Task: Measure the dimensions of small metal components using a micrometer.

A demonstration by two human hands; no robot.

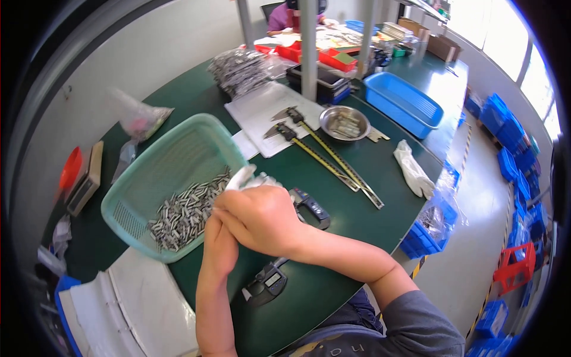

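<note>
My two hands meet over the near right rim of a green plastic basket (172, 143) with many small metal pins (187, 217) in it. A white glove (241, 177) shows just beyond my knuckles. My right hand (262, 217) is closed, its fingers gripping at the glove and lying across my left hand (221, 241). The left hand's fingers are hidden behind the right hand, so I cannot tell their pose. Next to my right wrist lies a digital micrometer (312, 208); another micrometer (267, 282) rests nearer me.
Two calipers (321, 149), a metal bowl (345, 124) of small parts and a loose white glove (413, 169) lie to the right. A blue basket (404, 104) stands farther back. An open binder (131, 303) is at near left. A person (291, 21) sits across the table.
</note>
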